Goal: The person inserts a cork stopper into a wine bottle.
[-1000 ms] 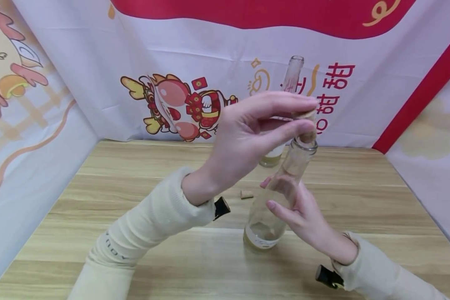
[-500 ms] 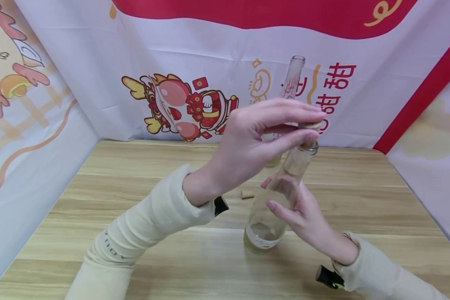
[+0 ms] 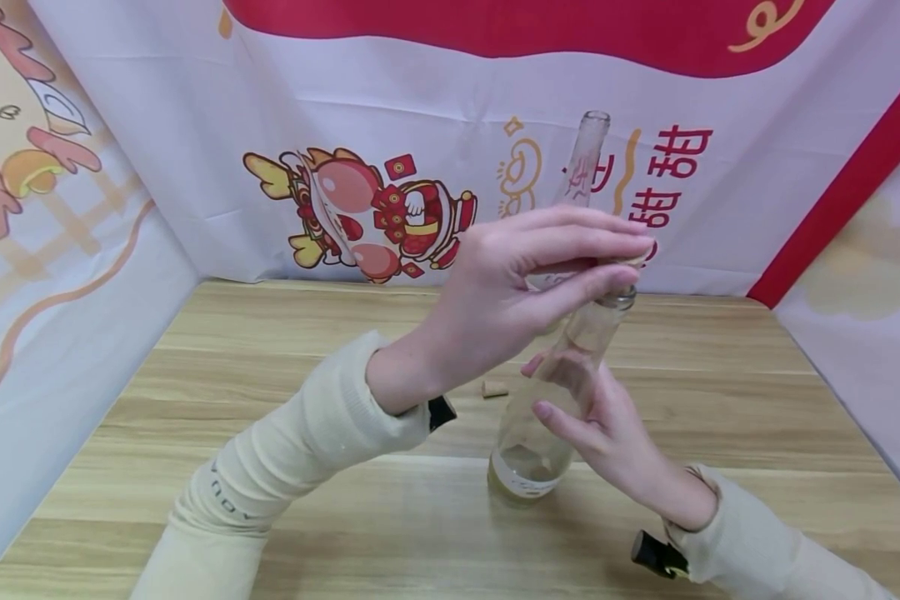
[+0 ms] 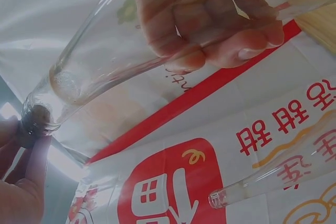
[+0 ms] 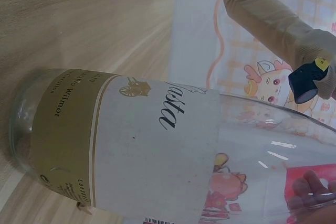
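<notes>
A clear glass wine bottle (image 3: 531, 433) stands on the wooden table, its label (image 5: 152, 145) filling much of the right wrist view. My right hand (image 3: 618, 437) grips the bottle around its upper body, thumb on the near side. Over the mouth, my left hand (image 3: 513, 279) pinches a cork (image 4: 40, 116) between thumb and fingers. In the left wrist view the cork's lower end sits inside the bottle's neck. From the head view the fingers hide most of that cork.
A second clear bottle (image 3: 589, 146) stands behind the left hand, mostly covered by it. One loose cork (image 3: 494, 389) lies on the table (image 3: 285, 358) left of the held bottle. Printed cloth (image 3: 330, 92) walls enclose the table's back and sides.
My left hand has lowered slightly, and the cork has gone from standing above the rim to deeper in the bottle's mouth. The right hand and bottle have stayed nearly still.
</notes>
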`<state>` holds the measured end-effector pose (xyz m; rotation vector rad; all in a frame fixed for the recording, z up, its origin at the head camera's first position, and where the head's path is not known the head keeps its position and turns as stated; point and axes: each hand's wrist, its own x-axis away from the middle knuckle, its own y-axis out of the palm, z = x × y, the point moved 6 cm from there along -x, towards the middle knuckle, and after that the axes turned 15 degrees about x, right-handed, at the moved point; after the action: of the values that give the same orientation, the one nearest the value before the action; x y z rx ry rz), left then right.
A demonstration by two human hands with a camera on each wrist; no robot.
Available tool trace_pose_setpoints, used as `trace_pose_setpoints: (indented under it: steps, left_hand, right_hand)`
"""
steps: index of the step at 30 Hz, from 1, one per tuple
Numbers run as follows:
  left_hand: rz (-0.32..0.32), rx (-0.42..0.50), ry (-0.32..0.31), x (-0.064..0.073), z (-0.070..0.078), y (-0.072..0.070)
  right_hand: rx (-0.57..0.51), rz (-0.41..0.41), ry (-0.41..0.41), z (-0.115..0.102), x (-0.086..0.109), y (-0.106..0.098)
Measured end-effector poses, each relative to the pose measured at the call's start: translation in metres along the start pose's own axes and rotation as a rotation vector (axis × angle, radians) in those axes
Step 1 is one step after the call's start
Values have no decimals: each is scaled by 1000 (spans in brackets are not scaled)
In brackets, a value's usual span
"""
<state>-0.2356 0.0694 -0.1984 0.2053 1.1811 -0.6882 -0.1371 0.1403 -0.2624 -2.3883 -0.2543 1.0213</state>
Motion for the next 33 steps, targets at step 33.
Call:
trace_pose_setpoints:
  steps: [33]
  left_hand:
    - [18,-92,111,-28,114,13]
  right_hand:
    - [35,0,4,-1,0,-2]
